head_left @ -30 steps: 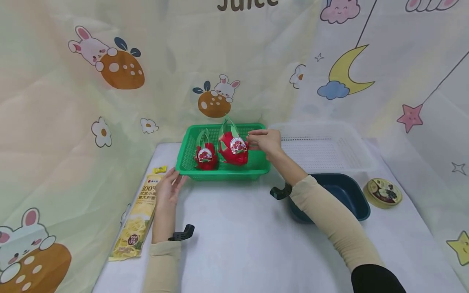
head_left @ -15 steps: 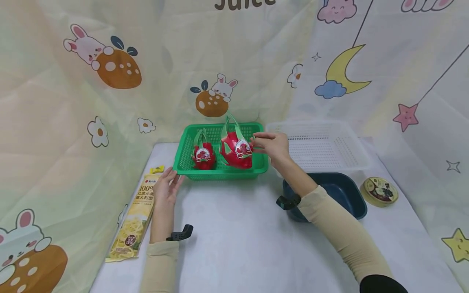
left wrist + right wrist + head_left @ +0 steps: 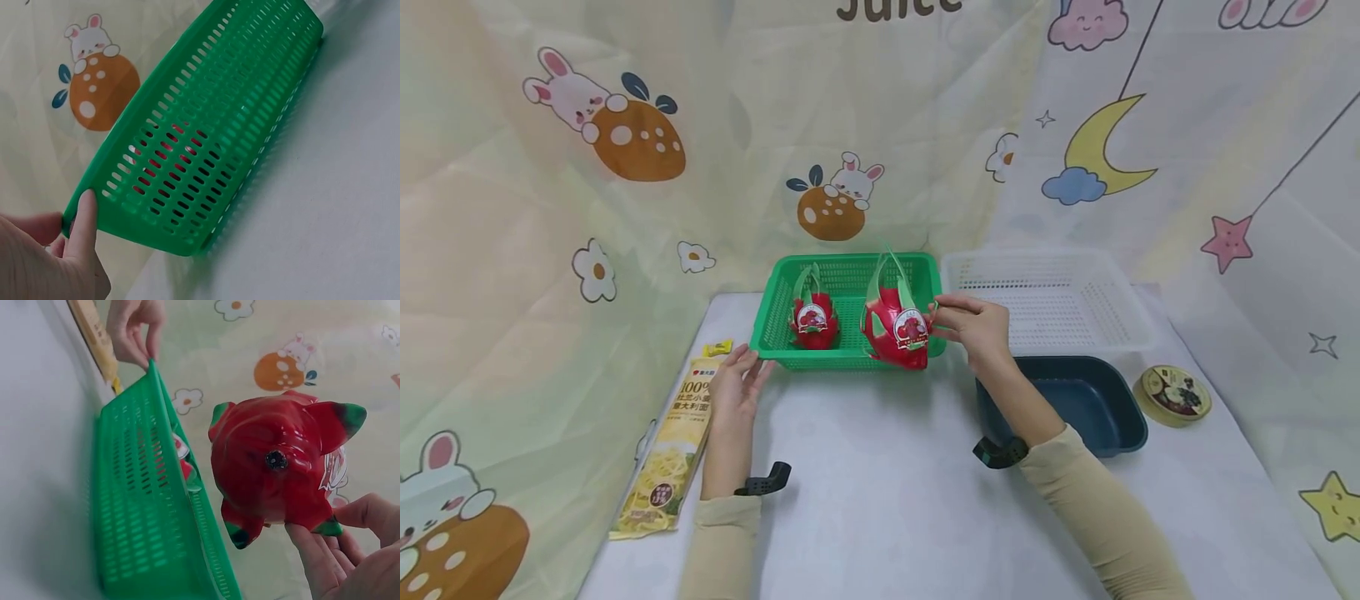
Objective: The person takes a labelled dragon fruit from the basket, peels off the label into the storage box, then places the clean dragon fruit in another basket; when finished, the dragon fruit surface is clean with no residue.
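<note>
My left hand (image 3: 736,385) pinches the near left corner of a green perforated basket (image 3: 850,359); in the left wrist view, its fingers (image 3: 85,228) lie on both sides of the rim. Between the thumb and fingers of my right hand (image 3: 976,329) is a red dragon fruit (image 3: 886,315) with green leafy tips and a round label. It overlaps the basket's front rim in the head view; the right wrist view shows its glossy underside beside the basket wall. A second, smaller-looking dragon fruit (image 3: 812,329), also labelled, sits in the left half of the basket.
A white perforated basket (image 3: 1045,332) stands back right, with a dark blue basin (image 3: 1078,408) before it under my right forearm. Beside the basin is a round gold tin (image 3: 1175,393). A yellow pasta pack (image 3: 666,458) and a small yellow packet (image 3: 717,347) lie left.
My right hand has carried the dragon fruit to the right and toward me, from inside the basket to its front rim. My left hand has stayed at the corner.
</note>
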